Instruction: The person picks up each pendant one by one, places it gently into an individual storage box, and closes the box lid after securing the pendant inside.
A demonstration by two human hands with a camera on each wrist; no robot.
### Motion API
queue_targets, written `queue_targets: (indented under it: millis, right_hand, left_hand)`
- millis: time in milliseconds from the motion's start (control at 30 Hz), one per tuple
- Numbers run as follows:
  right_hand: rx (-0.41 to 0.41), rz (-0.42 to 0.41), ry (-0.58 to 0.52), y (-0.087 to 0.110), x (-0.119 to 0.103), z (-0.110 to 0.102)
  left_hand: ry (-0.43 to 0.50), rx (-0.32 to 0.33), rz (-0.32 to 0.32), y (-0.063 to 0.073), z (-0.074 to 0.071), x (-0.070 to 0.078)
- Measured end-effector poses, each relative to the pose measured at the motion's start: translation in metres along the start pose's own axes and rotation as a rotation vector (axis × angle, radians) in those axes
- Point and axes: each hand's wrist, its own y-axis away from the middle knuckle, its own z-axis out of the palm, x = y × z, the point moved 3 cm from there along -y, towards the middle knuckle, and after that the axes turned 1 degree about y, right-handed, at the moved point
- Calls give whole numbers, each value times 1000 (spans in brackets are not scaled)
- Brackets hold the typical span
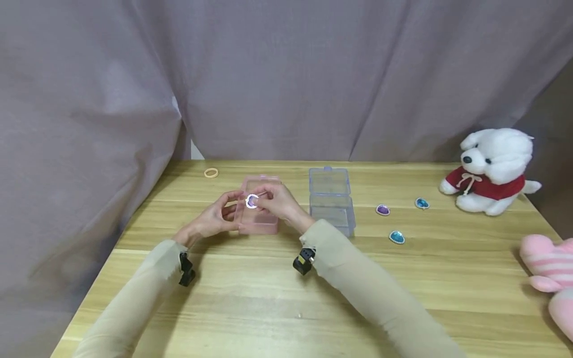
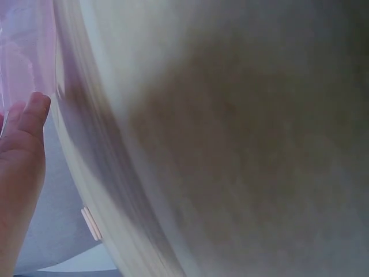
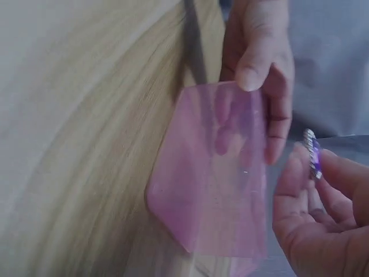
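Note:
My right hand point(image 1: 283, 205) pinches a purple gem with a sparkling white rim point(image 1: 251, 201) between thumb and fingers, above the clear pink plastic box point(image 1: 258, 228). That box stands on the table with its lid tipped back. At its left side, my left hand point(image 1: 211, 220) grips the box, thumb near the front and fingers along the side. The right wrist view shows the gem point(image 3: 313, 154) edge-on, held apart from the pink box point(image 3: 207, 196). In the left wrist view only part of the left hand point(image 2: 23, 150) appears, against the pink plastic.
A clear bluish box point(image 1: 351, 219) with its lid raised stands right of the pink one. Farther right lie a purple gem point(image 1: 382, 210) and two blue gems point(image 1: 396, 237). A yellowish ring point(image 1: 211, 173) lies at back left. A white plush dog point(image 1: 497, 164) and pink plush point(image 1: 548, 268) occupy the right.

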Motion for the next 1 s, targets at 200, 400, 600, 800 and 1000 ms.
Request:
queue_targets:
  millis: [200,400,600,800,1000]
  right_hand:
    - [-112,1,150,-12,6,14]
    - [-179,-21,363,-17,4,23]
    - [-208,-23,530,-22,3,26]
    - [-250,-10,638,-28,5,28]
    - [-297,-15,684,-30,8,32]
  left_hand:
    - [21,-8,5,0,1,-2]
    - [46,-18,2,-2,1,-2]
    - [39,-18,4,-2,0,-1]
    - [14,-14,-19,-1,0,0]
    - [10,-14,-31,-1,0,-1]
